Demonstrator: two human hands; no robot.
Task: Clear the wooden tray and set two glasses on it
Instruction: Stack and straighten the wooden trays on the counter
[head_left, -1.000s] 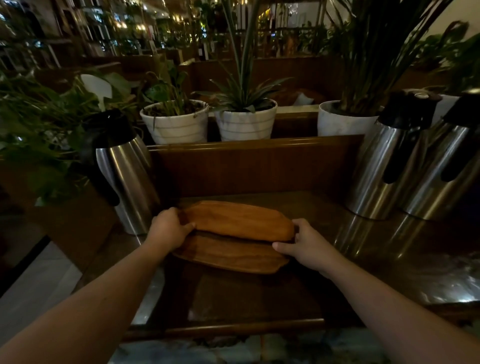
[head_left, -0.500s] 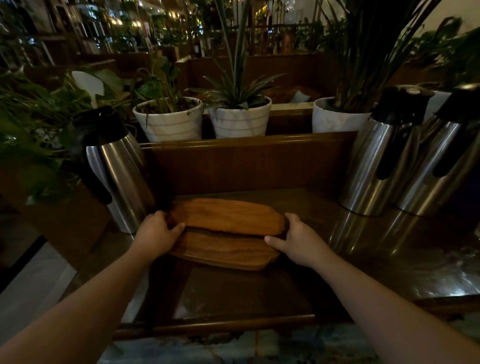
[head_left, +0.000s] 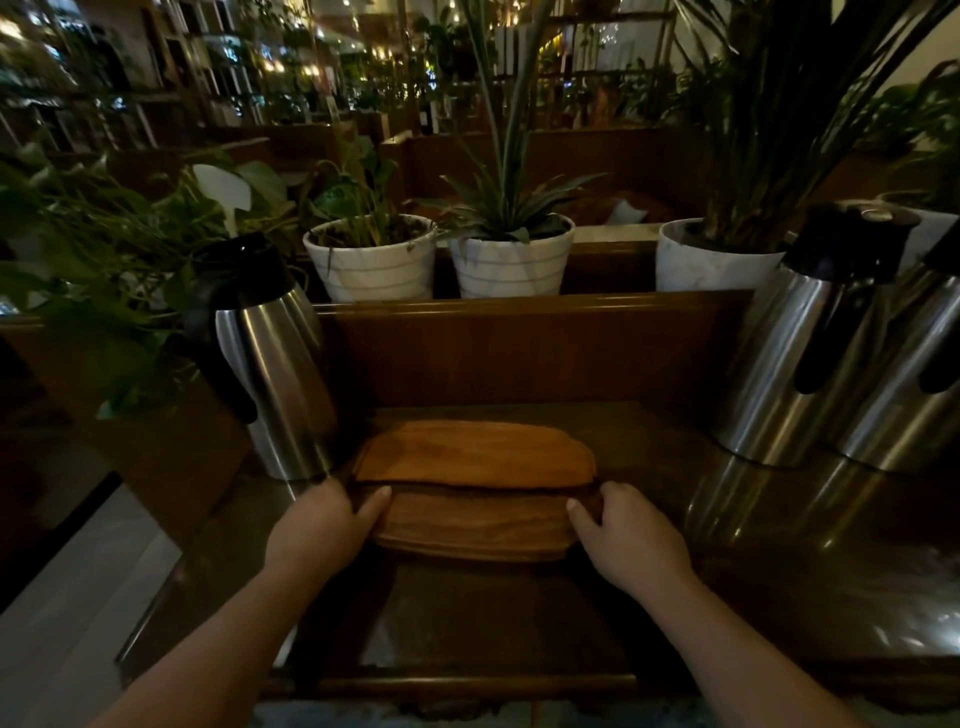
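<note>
Two oblong wooden trays lie overlapped on the dark counter. The lighter upper tray sits farther back, partly over the darker lower tray. My left hand grips the lower tray's left end, thumb on top. At the right end my right hand holds the same tray. No glasses are in view.
A steel thermos jug with a black handle stands just left of the trays; two more jugs stand at the right. A wooden back panel rises behind, with potted plants on top. The counter's raised front lip is near me.
Both hands have slid from the upper tray's ends down to the lower tray's ends. The upper tray now lies farther back, uncovering more of the lower one.
</note>
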